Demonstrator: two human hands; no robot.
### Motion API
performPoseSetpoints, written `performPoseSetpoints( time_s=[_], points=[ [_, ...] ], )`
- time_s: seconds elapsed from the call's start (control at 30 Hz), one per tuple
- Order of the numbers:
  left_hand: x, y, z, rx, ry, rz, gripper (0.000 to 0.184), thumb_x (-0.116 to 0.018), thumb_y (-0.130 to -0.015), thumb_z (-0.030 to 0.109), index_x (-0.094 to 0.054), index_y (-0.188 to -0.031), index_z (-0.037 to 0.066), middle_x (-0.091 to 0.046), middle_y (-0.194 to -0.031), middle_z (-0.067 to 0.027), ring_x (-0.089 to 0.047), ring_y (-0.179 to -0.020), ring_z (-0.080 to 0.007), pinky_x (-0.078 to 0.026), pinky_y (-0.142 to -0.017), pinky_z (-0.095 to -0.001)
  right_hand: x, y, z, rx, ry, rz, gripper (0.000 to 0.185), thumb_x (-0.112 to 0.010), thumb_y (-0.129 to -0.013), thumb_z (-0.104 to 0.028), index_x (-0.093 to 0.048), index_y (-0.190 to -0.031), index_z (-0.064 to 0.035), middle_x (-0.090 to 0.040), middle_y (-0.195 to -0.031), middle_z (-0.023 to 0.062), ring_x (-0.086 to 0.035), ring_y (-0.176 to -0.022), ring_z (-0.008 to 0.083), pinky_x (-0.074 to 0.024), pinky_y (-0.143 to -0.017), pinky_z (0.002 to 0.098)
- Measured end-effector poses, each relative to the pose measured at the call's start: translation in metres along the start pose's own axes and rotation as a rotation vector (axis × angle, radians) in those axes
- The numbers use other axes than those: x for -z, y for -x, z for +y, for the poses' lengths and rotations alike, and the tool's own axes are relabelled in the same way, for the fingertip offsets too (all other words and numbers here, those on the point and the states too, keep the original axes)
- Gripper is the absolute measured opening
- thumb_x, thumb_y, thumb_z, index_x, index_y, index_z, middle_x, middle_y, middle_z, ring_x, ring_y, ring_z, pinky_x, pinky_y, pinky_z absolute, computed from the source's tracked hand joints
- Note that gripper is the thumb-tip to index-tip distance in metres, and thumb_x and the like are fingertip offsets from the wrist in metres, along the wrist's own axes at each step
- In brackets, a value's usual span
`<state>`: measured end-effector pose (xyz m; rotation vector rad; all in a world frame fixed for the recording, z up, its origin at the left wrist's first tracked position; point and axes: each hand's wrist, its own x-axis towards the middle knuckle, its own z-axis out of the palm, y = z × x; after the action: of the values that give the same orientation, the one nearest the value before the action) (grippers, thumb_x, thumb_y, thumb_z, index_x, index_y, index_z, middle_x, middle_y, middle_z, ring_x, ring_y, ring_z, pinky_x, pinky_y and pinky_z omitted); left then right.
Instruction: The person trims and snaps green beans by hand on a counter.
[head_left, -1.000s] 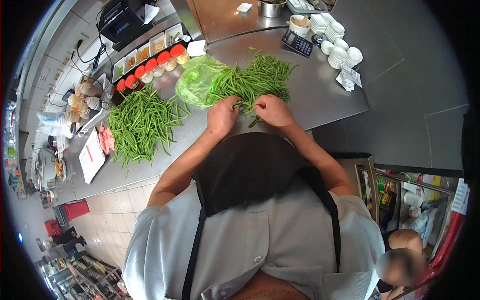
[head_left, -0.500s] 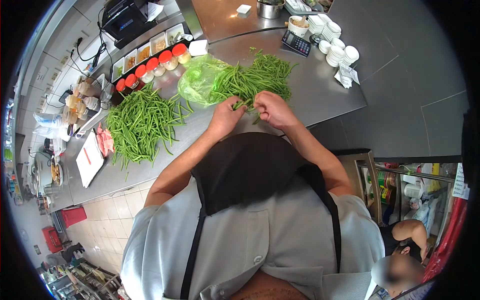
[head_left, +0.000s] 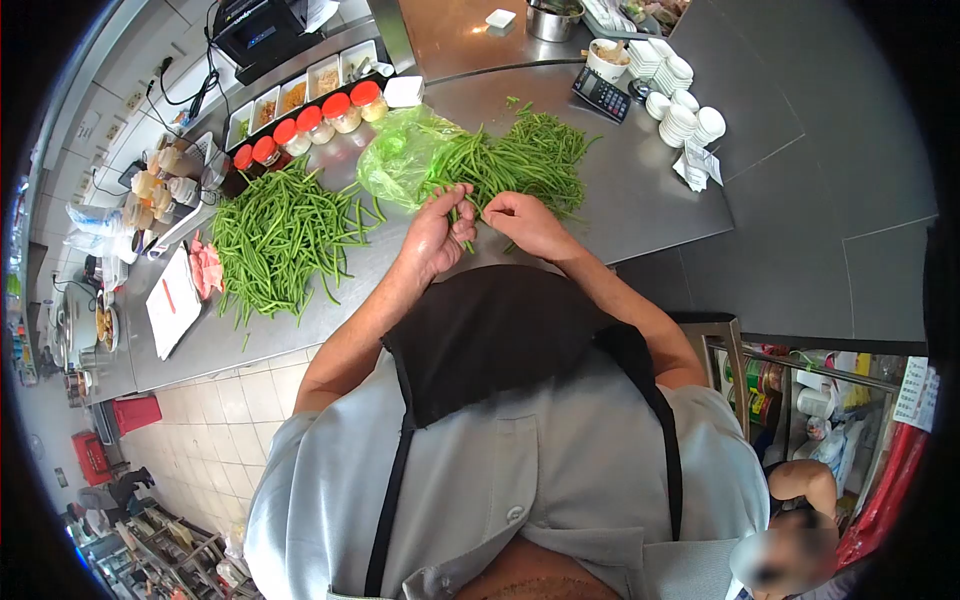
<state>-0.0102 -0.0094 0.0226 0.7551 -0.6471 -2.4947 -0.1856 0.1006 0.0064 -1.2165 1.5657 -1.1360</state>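
Observation:
Two heaps of green beans lie on the steel counter, a wide heap point(head_left: 285, 235) on the left and another heap point(head_left: 530, 160) in front of my hands. My left hand point(head_left: 440, 228) is turned partly palm up, its fingers curled around a few green beans. Just right of it, my right hand point(head_left: 525, 222) is closed in a pinch at the near edge of the right heap; what it pinches is too small to make out. A green plastic bag point(head_left: 400, 160) lies crumpled beside the right heap.
Red-lidded jars point(head_left: 340, 110) line the back left, before white trays point(head_left: 293, 95). A calculator point(head_left: 600, 93), a paper cup point(head_left: 607, 62) and stacked white dishes point(head_left: 678, 124) stand back right. A notepad point(head_left: 174, 303) lies left. Another person point(head_left: 803, 490) is at lower right.
My left hand has rolled palm upward, showing beans in its fingers. My right hand has shifted slightly left and turned. The view has moved a little.

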Motion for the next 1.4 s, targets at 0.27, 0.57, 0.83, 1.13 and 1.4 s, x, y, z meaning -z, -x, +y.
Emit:
performPoseSetpoints(
  time_s=[0.27,0.57,0.83,1.13,1.4],
  points=[
    [0.012,0.008,-0.013,0.120,0.165,-0.077,0.017,-0.060,-0.110,0.020,-0.062,-0.123,0.009,-0.064,-0.084,-0.0069,-0.046,-0.062,-0.0131,-0.042,-0.058,-0.0283,0.000,0.002,-0.002,0.008,0.100,0.048,0.022,-0.066,-0.095,-0.019,-0.071,-0.101,0.0009,-0.071,-0.088,0.0064,-0.064,-0.079,0.0159,-0.0518,-0.073,0.0337],
    [0.029,0.046,0.045,-0.201,-0.691,0.057,0.020,-0.070,-0.102,0.021,-0.067,-0.118,0.011,-0.067,-0.088,0.0019,-0.053,-0.068,-0.0078,-0.043,-0.060,-0.0267,0.033,-0.013,-0.037,-0.184,-0.603,0.182,0.009,-0.068,-0.099,-0.017,-0.066,-0.103,-0.0101,-0.061,-0.085,-0.0010,-0.045,-0.065,0.0036,-0.0357,-0.052,0.0231],
    [0.088,0.091,0.141,-0.805,-2.037,0.798,0.058,-0.080,-0.088,0.015,-0.064,-0.143,0.006,-0.065,-0.139,-0.0257,-0.060,-0.132,-0.0400,-0.049,-0.112,-0.0462,0.056,0.024,0.017,0.078,0.629,0.097,0.020,-0.069,-0.089,-0.016,-0.067,-0.107,-0.0069,-0.064,-0.102,0.0152,-0.069,-0.093,0.0372,-0.0564,-0.084,0.0466],
    [0.007,0.024,0.012,-0.396,-1.536,-0.100,0.032,-0.073,-0.098,0.016,-0.073,-0.128,0.003,-0.075,-0.110,-0.0160,-0.072,-0.094,-0.0264,-0.057,-0.085,-0.0392,0.031,0.038,0.045,0.069,0.880,0.308,0.013,-0.070,-0.088,-0.017,-0.065,-0.095,-0.0070,-0.065,-0.102,0.0143,-0.067,-0.097,0.0400,-0.0546,-0.082,0.0547],
    [-0.025,-0.009,-0.002,-0.449,-1.671,-0.165,0.022,-0.073,-0.097,0.015,-0.077,-0.114,0.002,-0.073,-0.099,-0.0196,-0.072,-0.092,-0.0363,-0.057,-0.082,-0.0442,0.025,0.027,0.009,0.445,0.732,0.329,0.013,-0.075,-0.085,-0.015,-0.069,-0.096,-0.0142,-0.069,-0.091,0.0079,-0.067,-0.091,0.0343,-0.0516,-0.076,0.0504]
  ],
)
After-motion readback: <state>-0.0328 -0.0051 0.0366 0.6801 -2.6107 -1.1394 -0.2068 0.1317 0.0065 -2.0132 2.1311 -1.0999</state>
